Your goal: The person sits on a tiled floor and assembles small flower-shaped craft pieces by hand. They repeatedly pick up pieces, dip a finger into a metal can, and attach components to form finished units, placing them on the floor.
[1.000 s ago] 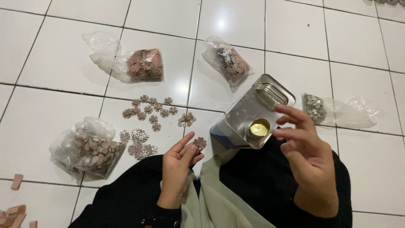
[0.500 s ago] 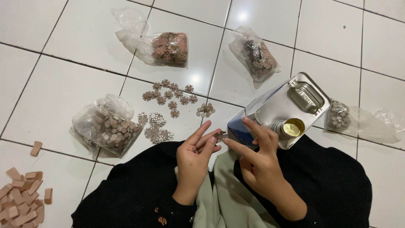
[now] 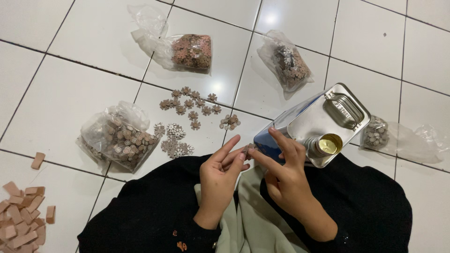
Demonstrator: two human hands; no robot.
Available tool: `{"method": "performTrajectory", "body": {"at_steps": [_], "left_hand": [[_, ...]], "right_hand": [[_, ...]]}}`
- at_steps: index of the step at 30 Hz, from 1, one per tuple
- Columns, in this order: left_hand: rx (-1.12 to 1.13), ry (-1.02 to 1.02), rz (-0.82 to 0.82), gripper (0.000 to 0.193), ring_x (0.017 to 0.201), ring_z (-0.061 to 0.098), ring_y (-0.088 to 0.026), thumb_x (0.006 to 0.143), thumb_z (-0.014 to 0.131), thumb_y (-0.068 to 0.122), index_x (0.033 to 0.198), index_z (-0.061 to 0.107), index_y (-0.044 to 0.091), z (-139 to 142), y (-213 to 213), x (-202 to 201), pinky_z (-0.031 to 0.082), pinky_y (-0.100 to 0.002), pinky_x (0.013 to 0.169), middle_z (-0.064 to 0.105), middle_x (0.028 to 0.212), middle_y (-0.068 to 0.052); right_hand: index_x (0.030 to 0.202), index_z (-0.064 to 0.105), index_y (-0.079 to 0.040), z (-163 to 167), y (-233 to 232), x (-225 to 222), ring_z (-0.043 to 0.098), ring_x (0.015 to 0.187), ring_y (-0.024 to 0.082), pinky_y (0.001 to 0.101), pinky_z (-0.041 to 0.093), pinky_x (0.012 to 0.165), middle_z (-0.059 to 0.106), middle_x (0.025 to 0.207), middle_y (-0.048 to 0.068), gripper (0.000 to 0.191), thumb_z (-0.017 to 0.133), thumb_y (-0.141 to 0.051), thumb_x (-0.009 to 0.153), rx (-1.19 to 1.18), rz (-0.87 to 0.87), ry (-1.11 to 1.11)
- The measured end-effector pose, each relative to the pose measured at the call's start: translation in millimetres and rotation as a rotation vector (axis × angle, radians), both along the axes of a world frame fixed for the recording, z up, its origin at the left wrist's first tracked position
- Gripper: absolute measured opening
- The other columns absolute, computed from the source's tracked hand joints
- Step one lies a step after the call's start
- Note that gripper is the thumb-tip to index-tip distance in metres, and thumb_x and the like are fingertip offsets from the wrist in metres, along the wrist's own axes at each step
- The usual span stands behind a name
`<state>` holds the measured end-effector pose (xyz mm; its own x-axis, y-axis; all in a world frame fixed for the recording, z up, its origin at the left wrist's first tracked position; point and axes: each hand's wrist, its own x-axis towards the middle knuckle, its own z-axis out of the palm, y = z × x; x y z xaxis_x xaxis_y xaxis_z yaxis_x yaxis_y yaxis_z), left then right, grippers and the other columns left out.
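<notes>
My left hand (image 3: 219, 177) and my right hand (image 3: 281, 173) meet over my lap, fingertips pinched together on a small flower-shaped piece (image 3: 247, 149) that is mostly hidden between them. Just right of my right hand stands a square metal can (image 3: 304, 122) with a wire handle and an open gold spout (image 3: 329, 144). On the floor tiles beyond my hands lie loose brown flower pieces (image 3: 190, 105), a small stack of round pieces (image 3: 229, 122) and a heap of pale flower pieces (image 3: 174, 140).
A clear bag of round pieces (image 3: 119, 138) lies at left. Two bags of flower pieces (image 3: 190, 50) (image 3: 289, 63) lie at the back, another bag (image 3: 377, 135) behind the can. Pink wooden blocks (image 3: 21, 220) are piled at bottom left. Black cloth (image 3: 150, 220) covers my lap.
My right hand has come away from the can's spout and down to meet my left hand. The view has shifted, so the floor items sit further right in the frame.
</notes>
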<state>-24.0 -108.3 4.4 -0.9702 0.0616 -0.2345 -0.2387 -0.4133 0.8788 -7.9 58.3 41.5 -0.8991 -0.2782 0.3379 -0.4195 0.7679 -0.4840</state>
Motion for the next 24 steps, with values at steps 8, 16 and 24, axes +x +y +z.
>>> {"method": "performTrajectory", "body": {"at_steps": [8, 16, 24], "left_hand": [[0.013, -0.003, -0.008, 0.047, 0.087, 0.072, -0.011, 0.096, 0.065, 0.006, 0.141, 0.058, -0.004, -2.5, -2.1, 1.5, 0.062, -0.027, 0.081, 0.078, 0.113, -0.019], [0.025, -0.003, -0.012, 0.048, 0.092, 0.073, -0.012, 0.095, 0.065, 0.006, 0.141, 0.057, -0.005, -2.5, -3.4, 2.1, 0.062, -0.026, 0.083, 0.078, 0.115, -0.019], [0.087, -0.02, -0.017, 0.05, 0.098, 0.072, -0.013, 0.094, 0.065, 0.003, 0.142, 0.056, -0.006, -6.3, -3.7, 2.8, 0.06, -0.026, 0.085, 0.077, 0.117, -0.02]], "right_hand": [[0.128, 0.072, -0.026, 0.5, -1.6, 0.2, 0.043, 0.126, 0.037, 0.043, 0.042, 0.101, 0.039, 0.159, 0.013, 0.076, 0.059, 0.012, 0.063, 0.029, 0.003, 0.013], [0.128, 0.072, -0.026, 0.8, -2.9, 0.1, 0.043, 0.127, 0.037, 0.0445, 0.041, 0.105, 0.039, 0.159, 0.013, 0.074, 0.061, 0.013, 0.066, 0.04, -0.001, 0.043], [0.128, 0.072, -0.026, -1.6, -2.8, 0.2, 0.044, 0.127, 0.038, 0.0461, 0.041, 0.109, 0.04, 0.158, 0.013, 0.073, 0.063, 0.012, 0.066, 0.059, 0.002, 0.058]]}}
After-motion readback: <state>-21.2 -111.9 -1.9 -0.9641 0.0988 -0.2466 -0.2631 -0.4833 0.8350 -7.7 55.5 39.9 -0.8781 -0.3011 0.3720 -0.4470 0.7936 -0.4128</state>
